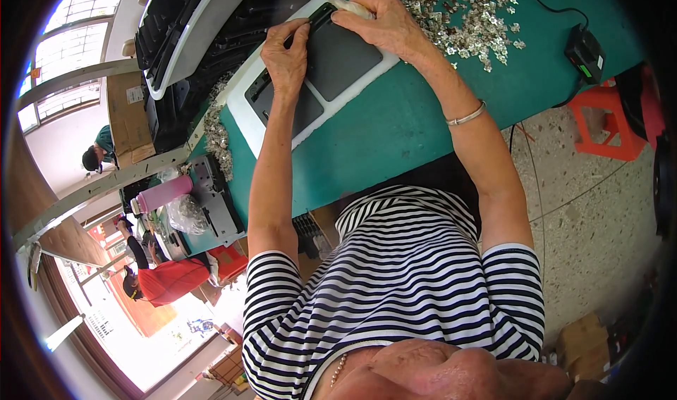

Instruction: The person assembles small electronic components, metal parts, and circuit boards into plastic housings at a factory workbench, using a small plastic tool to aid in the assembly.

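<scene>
A dark grey panel in two sections (345, 58) lies on a white foam pad (243, 111) on the green bench. At its far left part is my left hand (285, 56), thumb and forefinger brought together by a black strip along the panel's edge. What those fingertips hold, if anything, I cannot make out. Across from it, my right hand (391, 30) is closed at the panel's far edge, close to the left fingertips. A pale, slim piece (350, 7) shows at its fingers; its kind is unclear.
Many small metal clips (472, 19) are heaped at the far right of the green bench (416, 132). A black device (585, 54) with a cable sits beyond them. Black and white panels (190, 33) are stacked left. A red stool (606, 121) stands right; a person in red (173, 281) works farther left.
</scene>
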{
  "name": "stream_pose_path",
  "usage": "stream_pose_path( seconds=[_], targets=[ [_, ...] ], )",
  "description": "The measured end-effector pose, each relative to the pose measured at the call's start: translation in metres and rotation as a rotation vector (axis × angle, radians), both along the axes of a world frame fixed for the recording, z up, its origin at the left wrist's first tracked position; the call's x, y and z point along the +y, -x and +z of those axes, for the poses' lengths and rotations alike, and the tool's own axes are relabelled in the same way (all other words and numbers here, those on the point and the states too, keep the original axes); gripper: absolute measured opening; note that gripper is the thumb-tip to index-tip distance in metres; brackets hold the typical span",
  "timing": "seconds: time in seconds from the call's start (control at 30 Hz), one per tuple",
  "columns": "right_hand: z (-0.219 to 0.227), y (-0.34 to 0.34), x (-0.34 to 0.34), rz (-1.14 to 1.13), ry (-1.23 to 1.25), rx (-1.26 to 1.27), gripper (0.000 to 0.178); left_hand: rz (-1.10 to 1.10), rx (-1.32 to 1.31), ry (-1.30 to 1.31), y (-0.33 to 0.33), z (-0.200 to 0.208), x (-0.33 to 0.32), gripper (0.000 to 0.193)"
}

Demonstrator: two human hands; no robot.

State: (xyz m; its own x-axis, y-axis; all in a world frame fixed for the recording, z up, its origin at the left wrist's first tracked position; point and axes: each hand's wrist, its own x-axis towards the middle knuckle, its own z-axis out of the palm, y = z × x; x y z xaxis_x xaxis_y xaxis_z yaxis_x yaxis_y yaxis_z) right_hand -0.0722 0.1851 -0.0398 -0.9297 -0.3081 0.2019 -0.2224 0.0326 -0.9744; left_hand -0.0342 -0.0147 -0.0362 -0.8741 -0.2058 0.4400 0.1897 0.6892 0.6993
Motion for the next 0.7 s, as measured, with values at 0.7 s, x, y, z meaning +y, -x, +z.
stream_pose_path(
  seconds=[0.7],
  targets=[
    [0.0019, -0.0018, 0.0020, 0.013, 0.019, -0.034, 0.036, 0.017, 0.004, 0.069, -0.0008, 0.0014, 0.0021, 0.013]
  ],
)
